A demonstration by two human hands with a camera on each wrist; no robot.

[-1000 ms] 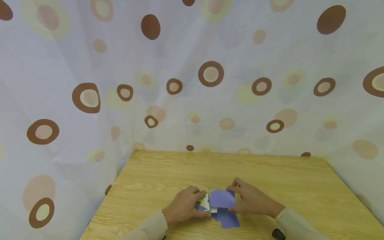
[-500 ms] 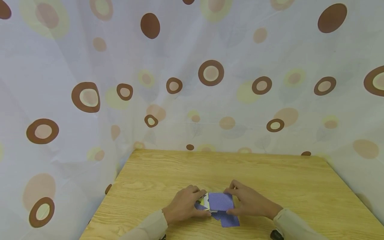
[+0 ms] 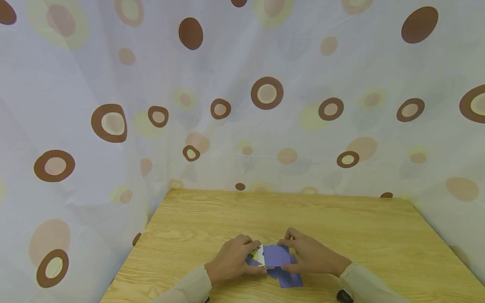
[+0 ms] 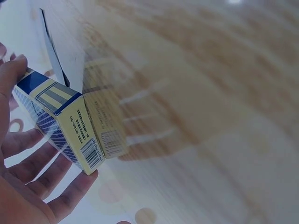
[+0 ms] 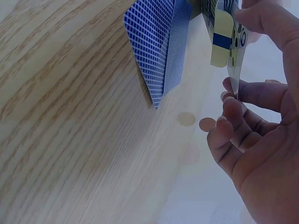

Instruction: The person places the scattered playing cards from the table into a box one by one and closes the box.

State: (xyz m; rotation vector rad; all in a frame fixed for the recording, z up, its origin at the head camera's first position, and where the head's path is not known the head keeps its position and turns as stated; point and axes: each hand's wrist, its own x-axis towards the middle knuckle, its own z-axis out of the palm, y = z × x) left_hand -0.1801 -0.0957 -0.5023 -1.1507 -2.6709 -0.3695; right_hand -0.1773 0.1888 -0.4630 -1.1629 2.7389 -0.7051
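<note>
My left hand (image 3: 232, 259) grips a cream and blue playing-card box (image 3: 259, 255) lying on the table, thumb and fingers on opposite sides. In the left wrist view, the printed end of the box (image 4: 79, 133) with its barcode faces the camera. My right hand (image 3: 314, 256) pinches a blue-backed playing card (image 3: 274, 255) by its edges, its left end right at the open mouth of the box. A yellow flap (image 5: 223, 39) stands out beside the card in the right wrist view. Below the held card, a few blue-backed cards (image 3: 291, 280) lie face down on the table.
The wooden table (image 3: 341, 219) reaches back to a white curtain (image 3: 295, 126) with brown and yellow spots, which also runs along both sides. Its glossy top reflects the box in the left wrist view.
My right hand has moved left with the playing card, which has come down level against the mouth of the box. My left hand and the box have stayed in place.
</note>
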